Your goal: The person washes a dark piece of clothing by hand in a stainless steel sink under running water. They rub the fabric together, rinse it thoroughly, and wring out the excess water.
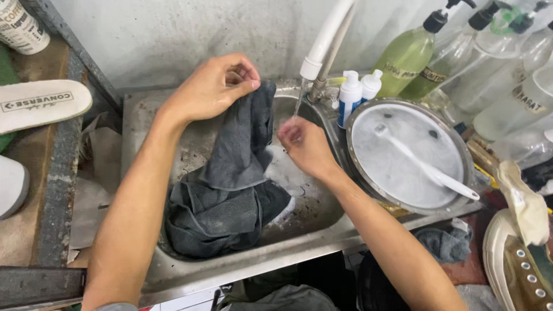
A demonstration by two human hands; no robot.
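A grey, stained wall stands behind a small steel sink [299, 245], and the sink floor looks dirty and wet. A white tap [322, 43] bends over it, and a thin stream of water runs down.

The left hand [210, 89] is up near the wall. Its grip is closed, with finger and thumb pinching the top edge of a dark grey cloth [230, 184]. The cloth hangs down from that pinch, and most of it lies in a wet heap on the sink floor — it fills the left half of the sink.

The right hand [305, 147] is right under the water, just beside the cloth. Its fingers are curled in a little and wet. I cannot tell if it holds anything; it looks like nothing is in it.

To the right, touching the sink rim, sits a round metal bowl [458, 144] with cloudy, soapy water and a white spoon [426, 167] lying in it. Two small white bottles [358, 92] stand by the tap. Tall pump bottles [409, 55] stand behind, one green, the rest clear. A white insole [40, 103] lies on the shelf at the left, and a shoe [515, 265] shows at the bottom right.

I think the rinse goes best if the pinch stays tight, so the wet, heavy cloth does not slip. The cloth should hang right under the stream — then the water can run all the way down it.
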